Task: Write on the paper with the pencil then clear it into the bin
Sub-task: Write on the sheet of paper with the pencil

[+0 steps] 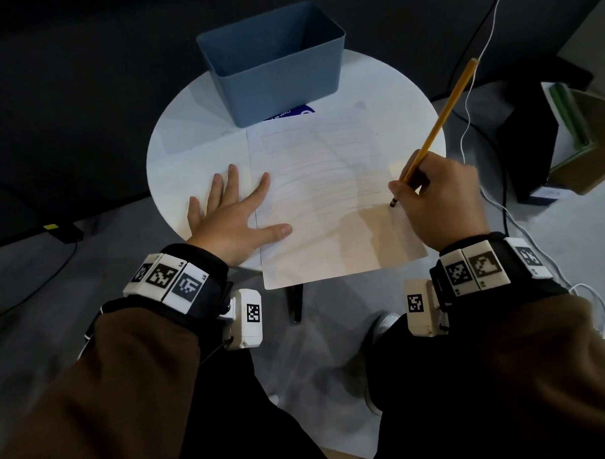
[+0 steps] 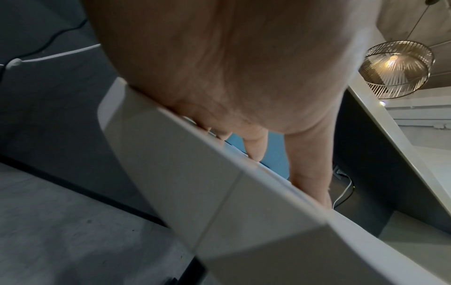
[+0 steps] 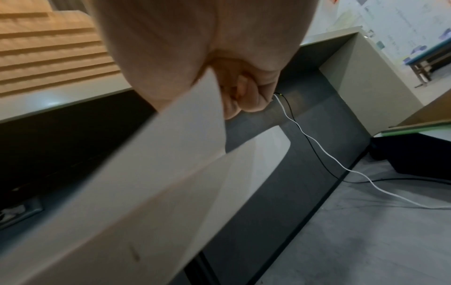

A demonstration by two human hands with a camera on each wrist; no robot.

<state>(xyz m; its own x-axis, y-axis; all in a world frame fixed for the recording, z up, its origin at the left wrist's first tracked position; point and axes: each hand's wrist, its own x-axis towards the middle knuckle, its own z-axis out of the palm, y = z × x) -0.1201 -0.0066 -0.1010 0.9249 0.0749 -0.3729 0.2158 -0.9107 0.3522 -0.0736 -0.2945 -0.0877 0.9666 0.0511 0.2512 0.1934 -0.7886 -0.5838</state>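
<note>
pencil (image 1: 441,121) yellow (dark tip) | paper (image 1: 327,201) white, faint lines | bin (image 1: 275,69) blue | table (image 1: 188,137) white

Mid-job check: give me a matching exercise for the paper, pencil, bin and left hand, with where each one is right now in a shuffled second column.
Things:
1. paper
2. pencil
3. bin
4. left hand

Places or states:
A. stands at the far edge of the round table
B. pressed flat, thumb and a finger over the sheet's left edge
C. gripped in the right hand, tip down on the sheet
D. lies flat on the table, near edge hanging over the rim

Pairs: 1-D, 2-C, 3-A, 4-B
</note>
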